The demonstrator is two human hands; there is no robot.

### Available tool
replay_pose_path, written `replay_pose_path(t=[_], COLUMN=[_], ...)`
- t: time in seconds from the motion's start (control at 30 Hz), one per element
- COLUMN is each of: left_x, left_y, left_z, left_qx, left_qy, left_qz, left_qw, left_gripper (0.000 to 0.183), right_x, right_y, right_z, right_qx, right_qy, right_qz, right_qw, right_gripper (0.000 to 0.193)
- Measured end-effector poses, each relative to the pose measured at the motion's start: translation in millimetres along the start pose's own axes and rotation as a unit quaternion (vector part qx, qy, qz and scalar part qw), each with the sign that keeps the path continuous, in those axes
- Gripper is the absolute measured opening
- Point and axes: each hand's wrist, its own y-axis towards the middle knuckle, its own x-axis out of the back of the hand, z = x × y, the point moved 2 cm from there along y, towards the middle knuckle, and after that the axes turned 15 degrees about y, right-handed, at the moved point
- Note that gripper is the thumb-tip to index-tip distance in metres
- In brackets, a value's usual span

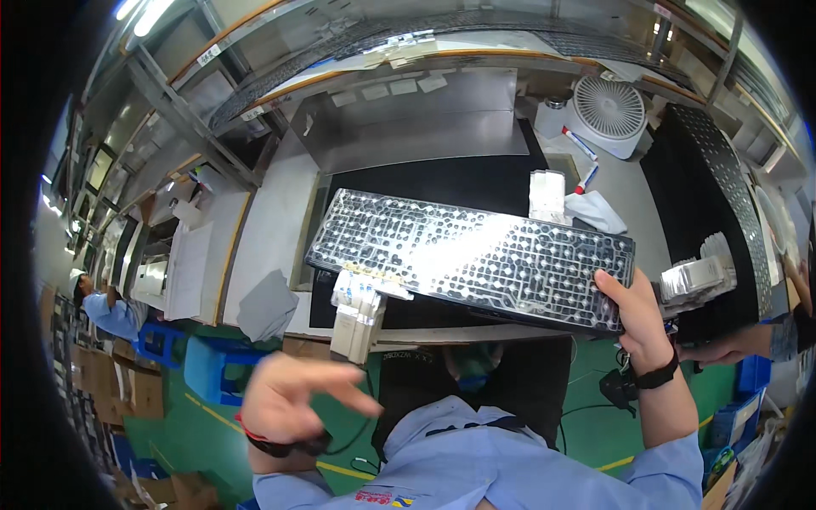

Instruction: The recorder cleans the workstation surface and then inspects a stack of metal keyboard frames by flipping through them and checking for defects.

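Note:
A long black keyboard base (476,259), its face covered with rows of small pale domes under a glossy surface, lies tilted above the black mat. My right hand (637,314) grips its right end, thumb on the top face and fingers hidden underneath. Bright glare covers its middle. My left hand (310,398) is off the bench, in front of my body, blurred by motion, with fingers stretched out and nothing in them. Nearest to it is a stack of silver-white strips (357,319) at the bench's front edge, just below the keyboard base's left part.
A metal guard (416,136) stands behind the mat. To its right are a white fan (609,110), markers (586,178), a white cloth (597,211) and a white stack (546,195). Silver packets (701,272) lie at right, near another person's hand (722,348). Blue stools (212,365) stand left.

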Motion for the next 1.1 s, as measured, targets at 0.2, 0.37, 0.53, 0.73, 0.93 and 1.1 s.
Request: replay_pose_path(t=[0.2, 0.37, 0.53, 0.73, 0.93, 1.1], left_x=[114.5, 135.9, 115.6, 146.9, 226.5, 229.5], left_y=[24.9, 43.2, 58.1, 56.9, 104.6, 143.7], left_z=[92.1, 157.5, 156.5, 164.5, 204.7, 228.3], left_qx=[0.185, 0.215, 0.223, 0.243, 0.307, 0.289], left_qy=[0.111, -0.065, -0.104, -0.035, 0.260, 0.507], left_qz=[-0.411, -0.262, -0.244, -0.156, -0.068, 0.048], left_qw=[0.886, 0.938, 0.938, 0.957, 0.913, 0.810], left_gripper=[0.062, 0.075, 0.092, 0.101, 0.052, 0.068], right_x=[7.4, 32.1, 23.9, 24.3, 20.8, 40.8], right_y=[-5.3, -7.3, -9.1, -8.9, 0.9, 4.6], right_z=[-5.1, -34.7, -49.5, -50.3, -46.1, -46.5], right_qx=[0.091, 0.142, 0.154, 0.157, 0.217, 0.260], right_qy=[-0.043, 0.007, 0.070, 0.045, 0.028, 0.057], right_qz=[0.004, -0.003, -0.012, -0.017, -0.060, -0.062], right_qw=[0.995, 0.990, 0.986, 0.986, 0.974, 0.962], right_gripper=[0.051, 0.075, 0.083, 0.096, 0.103, 0.094])
